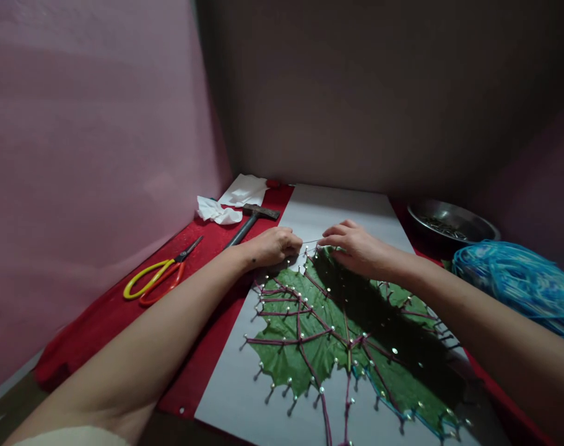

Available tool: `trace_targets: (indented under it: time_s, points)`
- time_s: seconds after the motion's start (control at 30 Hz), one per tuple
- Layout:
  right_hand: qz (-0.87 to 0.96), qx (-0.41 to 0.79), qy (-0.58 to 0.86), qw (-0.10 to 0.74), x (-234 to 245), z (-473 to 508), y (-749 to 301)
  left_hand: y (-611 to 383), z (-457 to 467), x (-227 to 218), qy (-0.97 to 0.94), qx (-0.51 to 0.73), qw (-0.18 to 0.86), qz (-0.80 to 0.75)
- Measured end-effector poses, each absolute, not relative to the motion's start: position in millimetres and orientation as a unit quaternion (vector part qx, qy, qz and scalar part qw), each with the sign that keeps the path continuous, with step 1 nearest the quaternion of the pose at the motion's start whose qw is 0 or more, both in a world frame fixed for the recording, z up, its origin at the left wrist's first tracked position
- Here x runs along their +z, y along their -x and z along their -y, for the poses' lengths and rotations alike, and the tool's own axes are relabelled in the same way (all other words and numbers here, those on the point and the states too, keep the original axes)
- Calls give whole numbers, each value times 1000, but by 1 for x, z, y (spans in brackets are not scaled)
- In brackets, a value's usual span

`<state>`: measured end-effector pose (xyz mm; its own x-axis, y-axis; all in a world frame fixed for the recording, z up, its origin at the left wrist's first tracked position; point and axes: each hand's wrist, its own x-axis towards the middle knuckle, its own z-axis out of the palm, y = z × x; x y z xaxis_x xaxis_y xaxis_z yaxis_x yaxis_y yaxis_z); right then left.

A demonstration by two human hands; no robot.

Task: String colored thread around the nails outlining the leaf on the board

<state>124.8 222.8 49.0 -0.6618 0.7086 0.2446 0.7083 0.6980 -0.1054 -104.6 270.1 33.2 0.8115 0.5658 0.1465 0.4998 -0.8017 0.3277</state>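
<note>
A thin thread point(312, 240) stretches between my two hands above the upper edge of a large green leaf point(316, 359). My left hand point(282, 246) is closed on one end, its fingers curled. At the leaf's top, my right hand point(356, 249) has its fingertips drawn together where the thread reaches them. Several nails point(321, 390) stand around the leaf's outline and along its veins. Dark purple string point(325, 322) runs from nail to nail across the leaf, and blue string point(384, 396) follows its lower right edge. Both hands partly hide the top nails.
The leaf lies on a white board point(238, 396) over a red cloth point(189, 371). To the left are yellow-and-orange-handled scissors point(163, 272), a hammer point(258, 212) and crumpled tissue point(219, 212). A metal bowl point(486, 229) and a blue yarn bundle point(518, 279) sit at the right.
</note>
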Motion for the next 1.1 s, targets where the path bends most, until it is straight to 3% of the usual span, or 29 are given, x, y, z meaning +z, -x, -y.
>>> trace_targets:
  time_s: [0.67,0.97,1.1]
  points:
    - [898,62,429,69,36,-256,-114,89,-255,39,-959,99,43,-260]
    - [901,82,424,40,37,-262,-113,73,-257,48,-972,37,-136,-187]
    - [899,91,426,33,36,-265,-112,72,-261,50,-976,46,-105,-183]
